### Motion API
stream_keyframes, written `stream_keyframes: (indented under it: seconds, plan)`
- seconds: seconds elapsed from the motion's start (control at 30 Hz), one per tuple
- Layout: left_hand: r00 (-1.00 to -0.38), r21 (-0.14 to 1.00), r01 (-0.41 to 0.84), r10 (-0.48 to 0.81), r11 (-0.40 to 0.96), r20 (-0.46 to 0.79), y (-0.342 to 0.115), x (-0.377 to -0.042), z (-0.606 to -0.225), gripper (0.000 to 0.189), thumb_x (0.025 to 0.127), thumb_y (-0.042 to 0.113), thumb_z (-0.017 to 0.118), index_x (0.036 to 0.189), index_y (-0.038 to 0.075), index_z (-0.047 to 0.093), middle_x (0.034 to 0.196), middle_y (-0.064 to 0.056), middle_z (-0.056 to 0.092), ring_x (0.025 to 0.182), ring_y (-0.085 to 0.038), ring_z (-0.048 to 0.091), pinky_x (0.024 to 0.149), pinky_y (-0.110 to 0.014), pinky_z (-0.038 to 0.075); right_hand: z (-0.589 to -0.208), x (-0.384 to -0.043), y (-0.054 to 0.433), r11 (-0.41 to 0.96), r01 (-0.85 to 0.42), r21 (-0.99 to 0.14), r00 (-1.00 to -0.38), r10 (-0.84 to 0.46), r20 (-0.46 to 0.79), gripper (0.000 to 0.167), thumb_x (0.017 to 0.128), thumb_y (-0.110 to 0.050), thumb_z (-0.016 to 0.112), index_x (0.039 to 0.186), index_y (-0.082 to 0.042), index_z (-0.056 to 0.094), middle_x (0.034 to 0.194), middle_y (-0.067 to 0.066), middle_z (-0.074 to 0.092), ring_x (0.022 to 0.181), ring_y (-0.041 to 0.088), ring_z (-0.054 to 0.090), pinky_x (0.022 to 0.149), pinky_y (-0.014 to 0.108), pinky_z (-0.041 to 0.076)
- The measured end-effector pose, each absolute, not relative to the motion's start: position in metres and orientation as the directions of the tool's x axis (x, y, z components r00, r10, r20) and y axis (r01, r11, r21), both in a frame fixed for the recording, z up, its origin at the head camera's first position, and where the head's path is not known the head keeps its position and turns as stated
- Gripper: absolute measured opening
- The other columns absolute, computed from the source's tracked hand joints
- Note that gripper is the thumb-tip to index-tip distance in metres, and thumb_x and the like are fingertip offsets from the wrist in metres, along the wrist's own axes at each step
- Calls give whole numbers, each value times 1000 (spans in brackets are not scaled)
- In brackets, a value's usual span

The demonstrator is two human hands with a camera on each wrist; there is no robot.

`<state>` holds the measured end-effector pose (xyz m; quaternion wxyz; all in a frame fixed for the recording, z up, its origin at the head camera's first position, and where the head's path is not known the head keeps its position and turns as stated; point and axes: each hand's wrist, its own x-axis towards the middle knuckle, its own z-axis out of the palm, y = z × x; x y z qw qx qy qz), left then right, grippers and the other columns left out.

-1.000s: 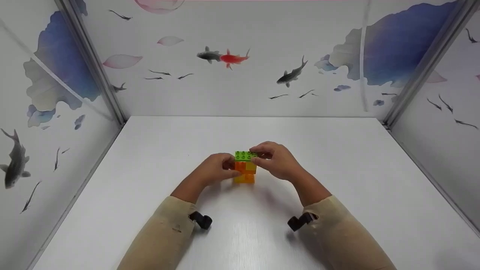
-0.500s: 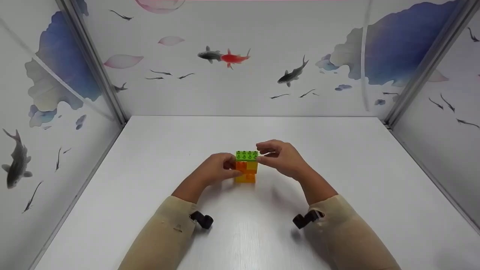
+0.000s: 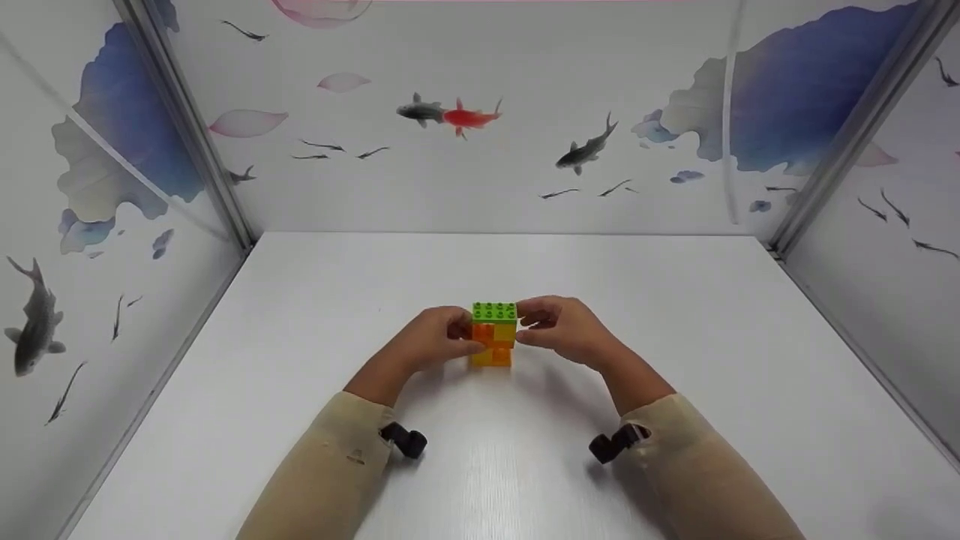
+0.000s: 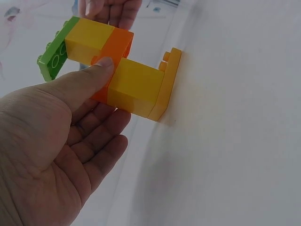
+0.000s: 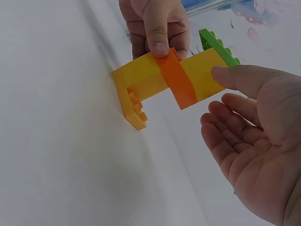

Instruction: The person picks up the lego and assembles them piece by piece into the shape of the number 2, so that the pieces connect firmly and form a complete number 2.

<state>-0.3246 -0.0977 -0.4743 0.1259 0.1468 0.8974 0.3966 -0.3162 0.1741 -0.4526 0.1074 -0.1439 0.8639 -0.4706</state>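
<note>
A stack of toy building bricks stands upright mid-table. From bottom to top it has an orange-yellow plate, a yellow brick, an orange plate, another yellow brick and a green studded plate. My left hand pinches the orange middle plate, thumb in front and fingers behind. At the right side of the upper yellow brick is my right hand, its thumb and fingers apart and loosely bent. The right thumb overlaps that brick in the right wrist view; contact is unclear.
The white table runs back to a white wall printed with fish. Side panels bound it left and right. A black wrist camera is strapped to each sleeve.
My right hand has left the top green plate, drawn back to the right, then come down beside the upper yellow brick. The left hand still pinches the stack in place.
</note>
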Motion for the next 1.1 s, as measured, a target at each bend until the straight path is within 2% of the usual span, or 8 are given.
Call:
stream_keyframes:
  seconds: [0.33, 0.47, 0.67, 0.87, 1.1]
  plan:
    - [-922, 742, 196, 378, 642, -84, -99, -326, -475, 29, 94, 36, 84, 116, 20, 72, 109, 3, 72, 102, -22, 63, 97, -37, 57, -467, -317, 166, 523, -156, -838, -925, -375, -62, 43, 94, -22, 84, 136, -20, 73, 123, -2, 78, 113, 19, 72, 107, 41, 59]
    - [-921, 760, 194, 382, 620, -76, -100, -326, -477, 32, 95, 36, 83, 120, 20, 73, 112, 3, 73, 104, -19, 65, 101, -38, 58, -470, -318, 165, 523, -155, -838, -928, -369, -58, 40, 96, -22, 83, 135, -20, 73, 122, -3, 78, 112, 18, 72, 106, 40, 59]
    - [-918, 783, 205, 393, 588, -55, -100, -327, -479, 42, 98, 39, 80, 134, 18, 72, 124, 2, 75, 112, -18, 69, 108, -39, 58, -470, -318, 164, 523, -113, -845, -942, -328, -76, 38, 97, -23, 81, 135, -21, 73, 123, -3, 78, 114, 18, 72, 104, 38, 60]
    - [-918, 791, 195, 391, 580, -61, -101, -327, -480, 48, 101, 39, 76, 145, 21, 66, 141, 1, 69, 129, -21, 69, 114, -41, 55, -469, -318, 162, 534, -76, -842, -957, -276, -89, 37, 99, -24, 79, 135, -24, 73, 125, -4, 77, 114, 19, 71, 104, 37, 61]
    - [-926, 785, 198, 375, 587, -47, -101, -327, -480, 46, 100, 37, 77, 143, 22, 68, 139, 1, 69, 129, -22, 68, 113, -40, 55, -467, -318, 162, 535, -48, -844, -964, -246, -101, 38, 99, -24, 79, 137, -24, 72, 128, -2, 75, 117, 22, 70, 104, 38, 61]
